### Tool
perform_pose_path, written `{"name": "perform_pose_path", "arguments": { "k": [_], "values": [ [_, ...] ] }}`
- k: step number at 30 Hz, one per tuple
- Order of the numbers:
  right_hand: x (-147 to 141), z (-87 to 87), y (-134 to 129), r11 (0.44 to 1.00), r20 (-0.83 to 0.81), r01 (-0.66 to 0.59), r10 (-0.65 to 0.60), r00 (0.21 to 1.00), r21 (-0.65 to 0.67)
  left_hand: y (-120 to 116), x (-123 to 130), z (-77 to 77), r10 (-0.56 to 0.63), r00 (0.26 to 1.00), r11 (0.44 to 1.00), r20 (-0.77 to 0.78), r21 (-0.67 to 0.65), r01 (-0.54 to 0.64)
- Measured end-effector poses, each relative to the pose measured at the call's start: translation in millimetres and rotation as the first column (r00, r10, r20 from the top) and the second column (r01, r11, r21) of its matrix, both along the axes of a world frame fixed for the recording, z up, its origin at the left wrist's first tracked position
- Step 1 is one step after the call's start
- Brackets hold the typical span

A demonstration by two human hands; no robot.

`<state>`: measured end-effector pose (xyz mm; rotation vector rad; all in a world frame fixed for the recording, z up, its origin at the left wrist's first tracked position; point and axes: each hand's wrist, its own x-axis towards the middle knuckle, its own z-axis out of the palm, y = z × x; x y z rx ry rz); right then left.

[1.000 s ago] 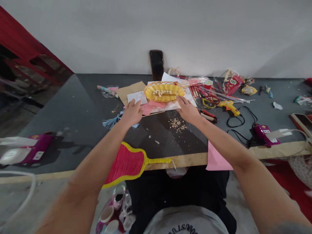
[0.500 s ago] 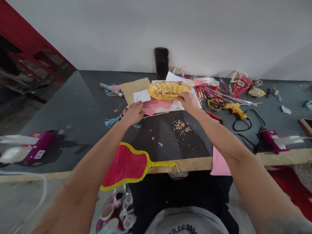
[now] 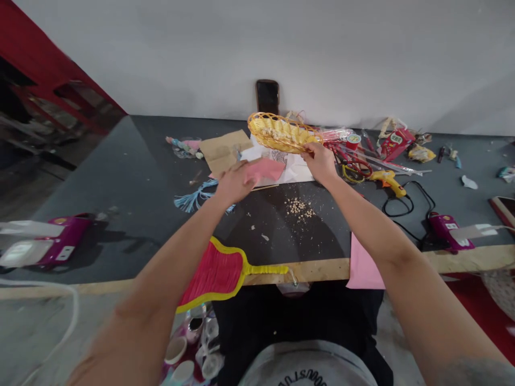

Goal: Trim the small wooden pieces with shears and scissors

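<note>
My right hand (image 3: 321,162) grips the near right rim of a yellow woven basket (image 3: 287,134), which is tilted and lifted over the papers. Small pale pieces lie inside it. My left hand (image 3: 236,181) reaches onto a sheet of pink paper (image 3: 265,169), its fingers stretched out and partly blurred. Under the basket are white sheets, one with a printed drawing (image 3: 279,156). Brown paper (image 3: 223,150) sits just behind my left hand, and a blue tassel (image 3: 193,200) lies at its left. Small pale beads or pieces (image 3: 300,209) are scattered on the table between my forearms.
A red fan with yellow edging (image 3: 219,271) overhangs the front edge below my left forearm. To the right lie scissors (image 3: 360,167), a yellow glue gun (image 3: 388,181) with its cord, and a purple device (image 3: 450,231). A phone (image 3: 267,96) leans on the wall.
My right hand has raised and tilted the basket, uncovering the printed drawing. My left hand has slid right onto the pink paper, and the small white card no longer shows on the brown paper.
</note>
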<state>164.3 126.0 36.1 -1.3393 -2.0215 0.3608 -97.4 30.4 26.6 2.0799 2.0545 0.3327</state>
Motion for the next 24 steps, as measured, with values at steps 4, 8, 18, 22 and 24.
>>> {"name": "perform_pose_path", "arguments": {
  "k": [4, 8, 18, 22, 24],
  "values": [
    [-11.2, -0.8, -0.9, 1.000, 0.056, -0.026, 0.026, 0.998, -0.001, 5.4, 22.5, -6.7, -0.033, 0.998, 0.998, -0.044, -0.055, 0.030],
    [-23.2, -4.7, -0.5, 0.998, 0.108, -0.054, 0.056, 0.993, -0.020, 3.4, 24.3, -4.3, -0.044, 0.998, 0.997, -0.048, -0.072, 0.040],
    [-30.3, -26.9, -1.2, 0.986, 0.186, -0.133, 0.149, 0.971, -0.097, -24.7, 7.6, -1.4, -0.073, 0.996, 0.996, -0.054, -0.056, 0.070],
    [-22.5, -23.5, -7.5, 0.980, 0.193, -0.171, 0.188, 0.963, -0.104, -23.4, -10.6, -1.5, -0.008, 1.000, 1.000, -0.030, -0.003, 0.008],
    [-18.4, -21.6, -11.2, 0.975, 0.192, -0.195, 0.214, 0.958, -0.110, -22.1, -19.7, -1.5, 0.083, 0.995, 0.997, -0.060, 0.007, -0.083]
  ]
}}
